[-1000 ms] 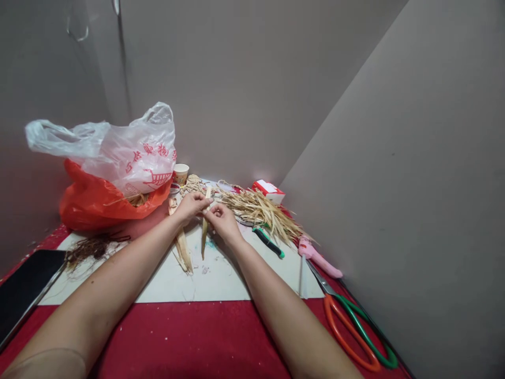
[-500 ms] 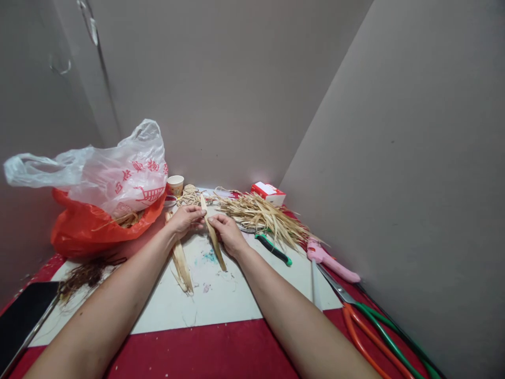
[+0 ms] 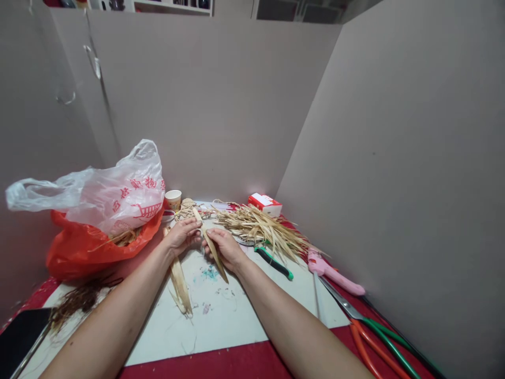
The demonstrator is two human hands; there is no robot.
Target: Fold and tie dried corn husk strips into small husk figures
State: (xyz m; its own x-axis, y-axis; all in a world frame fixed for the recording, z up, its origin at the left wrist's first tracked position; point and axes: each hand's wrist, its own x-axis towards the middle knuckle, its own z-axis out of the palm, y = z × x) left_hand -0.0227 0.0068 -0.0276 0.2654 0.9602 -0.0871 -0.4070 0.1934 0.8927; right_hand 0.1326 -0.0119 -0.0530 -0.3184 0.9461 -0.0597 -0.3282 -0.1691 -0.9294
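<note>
A long, flat strip of dried leaf [image 3: 216, 256], pale at its far end and browner towards me, slants above the white board [image 3: 221, 329]. My left hand [image 3: 184, 235] pinches its upper part between thumb and fingers. Lower down, my right hand [image 3: 224, 246] grips the same strip from the right side. Beneath my left wrist lies a folded bundle of pale dried husk [image 3: 180, 287], its far end partly hidden by that hand. Right of my right hand is a heap of straw-coloured strips [image 3: 262, 226].
Green-and-black pliers [image 3: 274, 262], a pink glue gun [image 3: 335, 276] and large scissors [image 3: 374, 331] lie on the right. Plastic bags [image 3: 98, 247], brown fibres [image 3: 77, 301] and a phone [image 3: 23, 337] are left. A paper cup [image 3: 173, 199] and red box [image 3: 265, 204] stand behind.
The head view has tilted upward, so shelving shows over the partition and everything sits lower. My right hand has turned slightly around the strip; both hands still hold it.
</note>
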